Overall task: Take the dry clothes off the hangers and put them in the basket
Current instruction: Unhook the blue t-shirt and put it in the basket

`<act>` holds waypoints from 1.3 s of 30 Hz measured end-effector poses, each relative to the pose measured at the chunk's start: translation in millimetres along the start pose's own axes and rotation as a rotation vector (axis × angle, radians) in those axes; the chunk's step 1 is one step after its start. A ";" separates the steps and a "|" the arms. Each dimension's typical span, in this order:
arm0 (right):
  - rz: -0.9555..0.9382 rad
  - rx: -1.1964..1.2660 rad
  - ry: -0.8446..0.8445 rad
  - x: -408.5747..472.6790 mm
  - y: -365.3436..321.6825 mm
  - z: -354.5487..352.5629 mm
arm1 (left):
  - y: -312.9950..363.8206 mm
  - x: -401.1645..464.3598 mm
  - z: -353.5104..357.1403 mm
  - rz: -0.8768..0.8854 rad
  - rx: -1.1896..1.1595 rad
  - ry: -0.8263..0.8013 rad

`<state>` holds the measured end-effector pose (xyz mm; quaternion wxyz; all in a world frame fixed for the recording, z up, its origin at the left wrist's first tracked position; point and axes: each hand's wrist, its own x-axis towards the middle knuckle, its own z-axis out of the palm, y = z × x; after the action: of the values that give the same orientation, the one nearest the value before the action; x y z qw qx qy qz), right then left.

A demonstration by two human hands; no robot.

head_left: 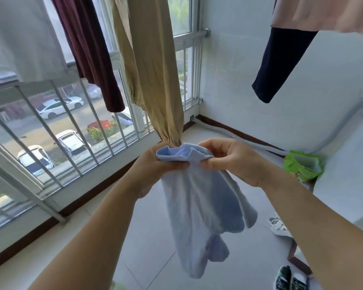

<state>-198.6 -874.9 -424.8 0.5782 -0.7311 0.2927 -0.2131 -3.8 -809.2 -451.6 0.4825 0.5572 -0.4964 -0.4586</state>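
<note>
A narrow balcony with a pale tiled floor [155, 237], glossy and crossed by thin grout lines, a dark red skirting along its foot and white tiled walls [228, 70] meeting in the corner at 12 o'clock. From 9 to 11 o'clock runs a window with slim white metal bars [71, 126]; parked cars show through it.

At the centre both hands hold a light blue garment [199, 206] of soft, slightly fuzzy cloth. The left hand [153, 166] has its grip closed around the bunched top edge, and the right hand [233, 160] pinches the same edge between thumb and fingertips. The rest hangs loose toward 6 o'clock in rounded folds, above the floor.

Tan trousers [149, 70], thin and creased, hang from 12 o'clock, the gathered cuff reaching the left hand. A maroon garment [88, 49] hangs at 11 o'clock, a dark navy sleeve [279, 65] at 2 o'clock. A crumpled green packet [302, 166] lies at 3 o'clock, and dark patterned shoes [289, 279] stand at 5 o'clock.
</note>
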 end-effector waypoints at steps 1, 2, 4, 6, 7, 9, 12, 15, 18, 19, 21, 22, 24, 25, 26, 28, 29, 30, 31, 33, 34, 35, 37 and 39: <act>0.055 -0.032 -0.061 2.0 3.1 4.3 | 0.1 -6.0 -4.7 0.002 -0.005 0.008; 0.116 -0.098 -0.109 4.0 7.5 8.7 | -0.3 -9.8 -10.0 -0.004 0.008 0.027; 0.208 -0.270 -0.143 9.8 18.8 21.6 | -0.6 -17.5 -22.6 -0.014 0.062 0.064; 0.221 -0.395 -0.145 19.3 26.3 42.5 | -0.5 -30.5 -40.1 -0.011 0.131 0.081; 0.207 -0.422 -0.143 23.4 28.9 51.9 | -0.1 -36.5 -48.0 -0.012 0.164 0.090; 0.168 -0.457 -0.139 32.9 31.1 74.2 | 0.5 -52.6 -67.2 -0.014 0.220 0.159; 0.068 -0.487 0.026 46.5 29.1 117.5 | -0.1 -80.4 -102.3 0.021 0.271 0.328; -0.056 -0.504 0.259 52.2 20.3 166.0 | -4.4 -104.3 -136.7 0.060 0.260 0.521; -0.135 -0.517 0.265 53.4 8.3 209.9 | -8.4 -125.1 -166.3 0.080 0.222 0.685; -0.159 -0.533 0.226 53.6 5.7 222.8 | -9.7 -131.9 -174.8 0.092 0.192 0.707; -0.195 -0.555 0.124 54.1 0.9 255.2 | -13.1 -151.6 -196.0 0.115 0.114 0.712; -0.204 -0.561 0.085 53.5 0.7 265.6 | -14.5 -157.1 -202.1 0.125 0.063 0.696; -0.256 -0.604 0.074 52.4 -2.2 291.8 | -17.3 -174.0 -218.9 0.147 -0.024 0.645; -0.284 -0.648 0.092 51.7 -3.3 301.9 | -17.9 -181.3 -225.3 0.161 -0.047 0.610; -0.301 -0.691 0.113 51.4 -3.7 311.7 | -19.0 -188.5 -232.2 0.165 -0.056 0.582; -0.297 -0.756 0.143 51.9 -4.2 331.2 | -19.6 -203.2 -245.0 0.169 -0.049 0.560; -0.295 -0.784 0.148 53.4 -3.2 341.4 | -19.9 -211.1 -251.4 0.171 -0.049 0.562; -0.300 -0.798 0.154 54.9 -1.3 350.3 | -20.9 -218.3 -257.4 0.173 -0.052 0.564; -0.308 -0.799 0.162 55.6 -1.4 359.6 | -21.5 -226.4 -263.6 0.174 -0.053 0.566; -0.317 -0.791 0.157 57.8 -2.1 378.9 | -22.6 -243.5 -275.6 0.172 -0.037 0.584; -0.322 -0.794 0.141 59.0 -1.8 386.5 | -23.6 -250.7 -280.3 0.171 -0.039 0.597; -0.319 -0.795 0.117 60.7 -2.4 393.5 | -24.0 -257.1 -284.3 0.169 -0.042 0.611; -0.305 -0.771 0.065 61.5 -9.2 411.6 | -24.2 -271.4 -293.5 0.170 -0.047 0.634; -0.300 -0.730 0.048 60.6 -15.7 428.0 | -23.4 -283.9 -301.2 0.168 -0.047 0.639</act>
<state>127.3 -604.8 -514.0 0.2357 -0.9180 0.2529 -0.1943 272.5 -500.8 -431.5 0.6627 0.6187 -0.3536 -0.2303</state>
